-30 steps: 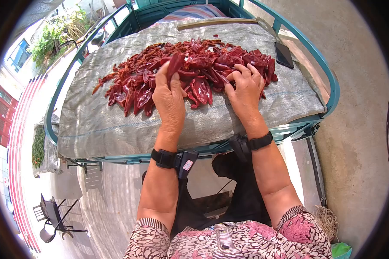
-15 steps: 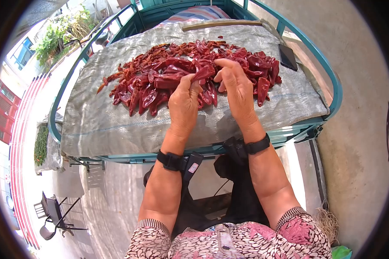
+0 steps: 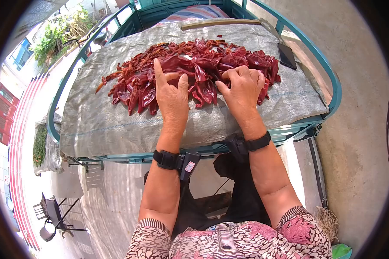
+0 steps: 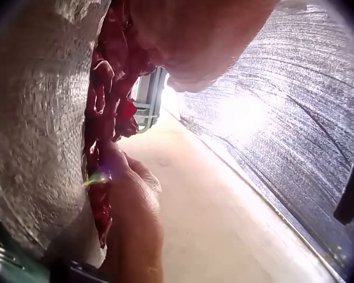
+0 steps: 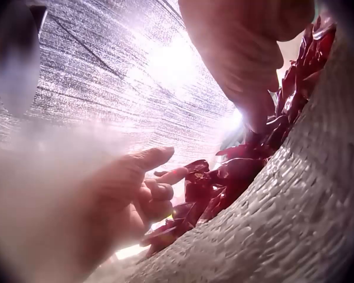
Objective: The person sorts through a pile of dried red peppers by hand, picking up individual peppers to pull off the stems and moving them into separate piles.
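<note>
Nearest the camera, the patterned sleeves (image 3: 298, 231) give way to bare forearms, each with a black wrist band (image 3: 165, 159) carrying a small camera. Both arms reach over the teal cart rail (image 3: 263, 137) onto the grey woven sack (image 3: 116, 125) spread over the cart bed. The left hand (image 3: 170, 97) lies palm down on the near edge of the dried red chillies (image 3: 203, 60). Its fingers are straight and spread wide, one stretched out ahead of the others, and it holds nothing that shows. The right hand (image 3: 243, 88) sits just beside it, knuckles up, with its fingers bent and their tips dug in among the pods. Whether they have closed round one cannot be told, and the wrist views only show skin against chillies. Half a second ago both hands were lifted above the heap with a single pod between them, and a second ago the left hand held one up alone. Now no pod is raised and both hands are down on the heap again. This suggests that pod has been let go and the picking-over has gone back to the pile, which lies in a broad band across the middle of the sack. To the right of the chillies lies a dark phone (image 3: 285, 56), apart from them. At the far end a wooden stick (image 3: 220, 22) lies across the sack, with a striped cloth (image 3: 194, 12) behind it.
</note>
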`<state>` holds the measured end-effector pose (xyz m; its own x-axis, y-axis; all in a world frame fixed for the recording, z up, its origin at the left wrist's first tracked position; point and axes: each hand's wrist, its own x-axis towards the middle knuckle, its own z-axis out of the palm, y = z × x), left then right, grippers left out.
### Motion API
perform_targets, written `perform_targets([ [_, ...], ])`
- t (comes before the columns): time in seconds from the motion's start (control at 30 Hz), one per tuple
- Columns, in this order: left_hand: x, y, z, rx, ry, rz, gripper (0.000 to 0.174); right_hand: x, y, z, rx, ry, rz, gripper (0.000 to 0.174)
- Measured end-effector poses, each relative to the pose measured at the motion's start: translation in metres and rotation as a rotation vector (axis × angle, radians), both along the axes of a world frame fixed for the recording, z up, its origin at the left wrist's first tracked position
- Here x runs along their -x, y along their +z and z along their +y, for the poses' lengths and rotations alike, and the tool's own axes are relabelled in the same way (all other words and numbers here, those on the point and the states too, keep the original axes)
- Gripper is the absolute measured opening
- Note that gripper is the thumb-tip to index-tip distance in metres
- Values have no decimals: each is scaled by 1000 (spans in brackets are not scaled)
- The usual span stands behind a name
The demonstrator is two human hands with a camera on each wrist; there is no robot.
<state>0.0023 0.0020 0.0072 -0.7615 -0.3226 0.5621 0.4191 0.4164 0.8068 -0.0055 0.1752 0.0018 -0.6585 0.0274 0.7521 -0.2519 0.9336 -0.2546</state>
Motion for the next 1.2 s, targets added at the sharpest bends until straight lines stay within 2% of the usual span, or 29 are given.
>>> perform_targets([
  [0.1,-1,-7,0,272,182,96,54,3,-4,1,-57,-15,-27,21],
  [0.2,-4,-9,6,236,50,55,42,11,-11,0,-30,-19,-9,18],
  [0.33,-7,-10,14,291,-6,39,29,11,-10,0,33,-26,22,14],
  [0.43,-7,-13,20,198,-83,8,24,10,-10,-2,-31,-40,39,12],
  [0.53,-6,-15,22,306,-41,119,20,13,-13,-4,-45,-21,3,14],
  [0.73,-5,-14,24,128,-113,-1,19,3,-1,-9,278,3,165,13],
  [0.83,-9,-7,29,-150,-249,-133,23,-8,4,-13,443,439,121,12],
  [0.87,-10,-6,28,-222,-314,-145,24,-11,2,-16,385,537,138,12],
  [0.93,-11,-4,24,-364,-442,-168,26,-14,-2,-22,366,598,77,12],
  [0.97,-9,-5,22,-331,-387,-143,26,-15,-3,-23,357,628,46,12],
  [1.0,-7,-6,20,-297,-333,-120,26,-14,-3,-20,329,602,48,12],
  [1.1,-1,-8,12,-248,-249,-59,24,-6,3,-7,233,254,258,14],
  [1.13,3,-8,11,-258,-237,-34,28,-2,0,2,245,180,202,19],
  [1.17,5,-8,8,-267,-227,-9,33,2,-2,8,213,88,186,21],
  [1.2,0,1,1,-46,-86,-95,51,5,-3,12,180,-7,170,23],
])
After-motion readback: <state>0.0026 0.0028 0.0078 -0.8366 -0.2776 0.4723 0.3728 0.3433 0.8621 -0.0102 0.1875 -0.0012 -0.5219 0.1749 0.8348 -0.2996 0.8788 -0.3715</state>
